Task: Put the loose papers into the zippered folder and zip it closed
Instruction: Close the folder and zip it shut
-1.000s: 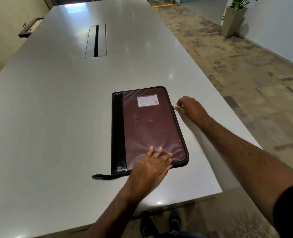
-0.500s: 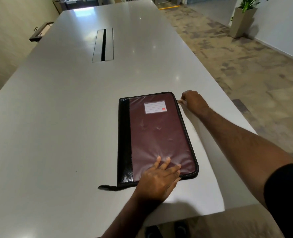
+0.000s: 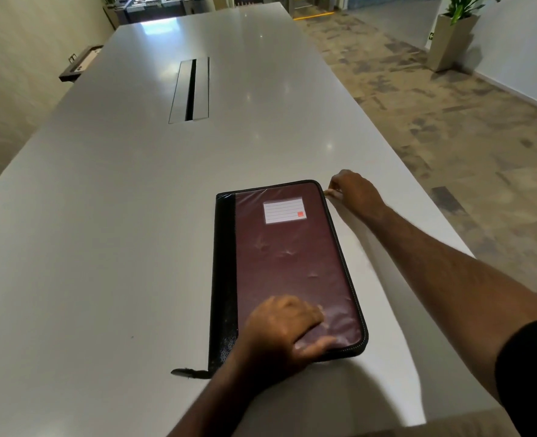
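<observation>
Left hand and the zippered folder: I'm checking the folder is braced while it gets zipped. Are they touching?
Touching. The head view shows the left hand lying on the zippered folder at its near end, fingers on the maroon cover with no gap visible.

Bare table (image 3: 109,247) left of the folder (image 3: 292,263); cable slot (image 3: 190,89) far beyond.

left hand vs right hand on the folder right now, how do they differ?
The left hand rests on top of the folder at its near end, pressing the maroon cover; the right hand is off the cover, beside the far right corner. The left hand's fingers lie over the cover, thumb along the near edge, pinching nothing; the right hand's fingers are curled, pinching something small at the zipper edge, probably the pull. Both touch the closed folder lying flat on the table.
</observation>
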`<control>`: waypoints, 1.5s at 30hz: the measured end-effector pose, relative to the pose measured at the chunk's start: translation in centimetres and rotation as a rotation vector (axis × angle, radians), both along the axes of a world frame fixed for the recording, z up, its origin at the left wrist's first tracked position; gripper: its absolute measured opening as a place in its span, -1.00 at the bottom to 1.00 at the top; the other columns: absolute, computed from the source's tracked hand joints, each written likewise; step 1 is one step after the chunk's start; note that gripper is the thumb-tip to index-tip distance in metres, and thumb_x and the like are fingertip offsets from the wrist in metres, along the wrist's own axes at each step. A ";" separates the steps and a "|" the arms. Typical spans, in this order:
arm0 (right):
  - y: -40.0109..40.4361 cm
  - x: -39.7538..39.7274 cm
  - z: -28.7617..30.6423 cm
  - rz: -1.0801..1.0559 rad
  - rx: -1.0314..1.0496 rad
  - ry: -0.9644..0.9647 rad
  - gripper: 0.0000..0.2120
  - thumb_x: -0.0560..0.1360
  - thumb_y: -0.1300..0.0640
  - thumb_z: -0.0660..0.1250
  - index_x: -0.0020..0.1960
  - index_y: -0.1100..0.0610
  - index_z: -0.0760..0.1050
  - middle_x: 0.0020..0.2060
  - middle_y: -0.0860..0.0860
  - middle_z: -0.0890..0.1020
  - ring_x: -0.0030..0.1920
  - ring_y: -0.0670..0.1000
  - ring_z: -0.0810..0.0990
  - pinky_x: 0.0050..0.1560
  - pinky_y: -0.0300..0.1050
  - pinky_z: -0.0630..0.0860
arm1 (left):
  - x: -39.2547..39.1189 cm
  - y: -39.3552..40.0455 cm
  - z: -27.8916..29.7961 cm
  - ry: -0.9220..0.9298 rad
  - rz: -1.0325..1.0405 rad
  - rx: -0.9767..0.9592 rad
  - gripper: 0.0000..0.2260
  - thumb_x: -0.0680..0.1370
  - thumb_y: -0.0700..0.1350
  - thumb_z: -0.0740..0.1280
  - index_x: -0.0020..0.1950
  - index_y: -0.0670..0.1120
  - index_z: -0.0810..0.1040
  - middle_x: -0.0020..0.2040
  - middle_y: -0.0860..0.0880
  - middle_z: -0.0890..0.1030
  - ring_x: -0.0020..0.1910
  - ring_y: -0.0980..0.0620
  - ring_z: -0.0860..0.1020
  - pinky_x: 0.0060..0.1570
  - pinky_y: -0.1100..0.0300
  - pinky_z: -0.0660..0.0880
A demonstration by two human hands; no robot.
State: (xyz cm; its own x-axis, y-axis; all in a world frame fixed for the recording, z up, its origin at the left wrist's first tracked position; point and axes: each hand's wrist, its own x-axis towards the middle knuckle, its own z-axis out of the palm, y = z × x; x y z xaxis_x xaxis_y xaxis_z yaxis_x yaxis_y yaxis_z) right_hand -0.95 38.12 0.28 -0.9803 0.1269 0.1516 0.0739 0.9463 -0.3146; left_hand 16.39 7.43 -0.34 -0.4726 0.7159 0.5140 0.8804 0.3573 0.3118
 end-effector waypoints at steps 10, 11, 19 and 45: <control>0.7 -0.6 0.1 0.015 -0.318 0.001 -0.91 0.55 0.15 0.48 -0.03 0.19 0.68 -0.09 0.09 0.73 -0.10 0.08 0.66 -0.02 0.03 0.56 | -15.5 7.3 3.7 -0.220 0.226 -0.226 -0.69 0.62 0.12 0.34 0.26 -0.01 0.63 0.23 0.02 0.65 0.27 -0.04 0.51 0.33 -0.05 0.38; 0.8 -0.8 0.0 0.008 -0.350 0.003 -0.91 0.55 0.16 0.48 -0.04 0.19 0.69 -0.10 0.09 0.74 -0.10 0.07 0.67 -0.02 0.01 0.56 | -16.9 8.2 3.6 -0.252 0.253 -0.259 -0.66 0.62 0.13 0.32 0.30 -0.01 0.60 0.27 0.01 0.61 0.32 -0.06 0.47 0.36 -0.08 0.35; 1.6 -1.7 -0.7 0.009 -0.498 0.012 -0.92 0.55 0.20 0.46 -0.02 0.19 0.72 -0.12 0.04 0.76 -0.09 0.03 0.69 0.01 0.04 0.60 | -22.8 14.0 3.3 -0.328 0.368 -0.450 -0.48 0.62 0.24 0.25 0.42 -0.09 0.47 0.39 -0.09 0.49 0.39 -0.17 0.38 0.36 -0.14 0.32; 0.9 0.8 0.1 -0.113 -0.814 -0.269 -0.76 0.56 0.21 0.22 -0.16 0.35 0.52 -0.33 0.22 0.67 -0.33 0.22 0.67 -0.32 0.06 0.67 | -27.0 19.5 3.6 -0.487 0.427 -0.546 -0.86 0.51 -0.07 0.33 -0.06 -0.13 0.57 0.01 -0.10 0.65 0.02 -0.12 0.61 0.22 -0.14 0.29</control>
State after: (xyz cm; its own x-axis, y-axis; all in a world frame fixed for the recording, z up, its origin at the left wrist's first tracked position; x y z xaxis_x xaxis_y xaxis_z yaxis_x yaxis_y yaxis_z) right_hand -0.10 39.01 0.36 -0.9446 0.1941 -0.2648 0.3237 0.4162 -0.8497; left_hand -10.62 26.96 3.24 -0.8377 0.5145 -0.1831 0.4482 0.8392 0.3080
